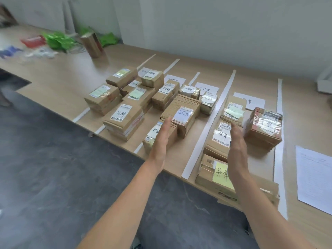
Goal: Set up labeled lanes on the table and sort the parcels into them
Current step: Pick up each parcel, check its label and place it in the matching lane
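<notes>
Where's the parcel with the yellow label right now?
Head view, lower right: the parcel lies at the near edge of the table, just right of the wide white strip, partly behind the right hand.

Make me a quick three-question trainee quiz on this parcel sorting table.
1. True or false: the right hand holds a marker.
2. The table is divided by: A) white tape strips, B) rope, C) rulers.
3. Fill in: the parcel nearest the camera carries a ____ handwritten note.
Key: 1 false; 2 A; 3 yellow.
</notes>
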Available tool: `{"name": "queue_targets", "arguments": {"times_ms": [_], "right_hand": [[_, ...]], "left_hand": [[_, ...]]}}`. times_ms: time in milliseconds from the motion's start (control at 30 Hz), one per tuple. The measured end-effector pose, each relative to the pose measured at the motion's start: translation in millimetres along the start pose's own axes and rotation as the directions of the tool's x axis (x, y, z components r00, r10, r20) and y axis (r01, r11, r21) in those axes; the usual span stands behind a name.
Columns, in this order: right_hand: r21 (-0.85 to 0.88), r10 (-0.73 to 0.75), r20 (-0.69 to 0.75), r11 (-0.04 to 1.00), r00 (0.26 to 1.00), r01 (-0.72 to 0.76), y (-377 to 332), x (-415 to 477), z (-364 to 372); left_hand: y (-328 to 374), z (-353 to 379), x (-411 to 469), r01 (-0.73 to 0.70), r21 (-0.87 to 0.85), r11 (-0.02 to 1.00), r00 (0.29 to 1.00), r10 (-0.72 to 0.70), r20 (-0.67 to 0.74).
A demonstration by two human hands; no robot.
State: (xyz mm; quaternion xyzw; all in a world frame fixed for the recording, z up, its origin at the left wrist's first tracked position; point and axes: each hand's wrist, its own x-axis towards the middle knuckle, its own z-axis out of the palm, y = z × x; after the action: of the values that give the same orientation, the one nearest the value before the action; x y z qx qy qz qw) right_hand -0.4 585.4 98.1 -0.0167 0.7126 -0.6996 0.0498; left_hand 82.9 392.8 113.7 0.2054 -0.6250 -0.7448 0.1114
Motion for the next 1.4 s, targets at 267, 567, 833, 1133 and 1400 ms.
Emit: {"name": "queue_targets", "arguments": {"times_ms": [267, 567, 833, 1133, 1400], "right_hand": [[0.027, -0.052, 0.108, 0.998, 0.993, 0.049, -20.7, -3.9, 152.4], [0.0, -0.105, 0.198, 0.994, 0.975, 0.108, -42.2, -20.7, 333.3], [-0.014, -0.125, 0.308, 0.991, 0.943, 0.136, -44.0, -6.5, 460.8], [0.035, -0.109, 0.338, 0.994, 0.935, 0.103, -32.7, 49.0, 610.2], [0.048, -0.068, 0.328, 0.997, 0.942, 0.055, -24.9, 97.7, 740.8]], "left_hand": [[49.0, -135.5, 25.5, -0.054, 0.017, 0.998, 0.998, 0.054, -0.02], [98.5, -305.0, 60.8, -0.093, 0.011, 0.996, 0.991, 0.094, -0.094], [118.7, -407.7, 102.2, -0.08, -0.017, 0.997, 0.989, 0.077, -0.127], [134.5, -513.4, 188.0, -0.04, 0.025, 0.999, 0.983, 0.044, -0.176], [156.0, -608.2, 255.4, 0.013, 0.051, 0.999, 0.973, -0.001, -0.232]]}}
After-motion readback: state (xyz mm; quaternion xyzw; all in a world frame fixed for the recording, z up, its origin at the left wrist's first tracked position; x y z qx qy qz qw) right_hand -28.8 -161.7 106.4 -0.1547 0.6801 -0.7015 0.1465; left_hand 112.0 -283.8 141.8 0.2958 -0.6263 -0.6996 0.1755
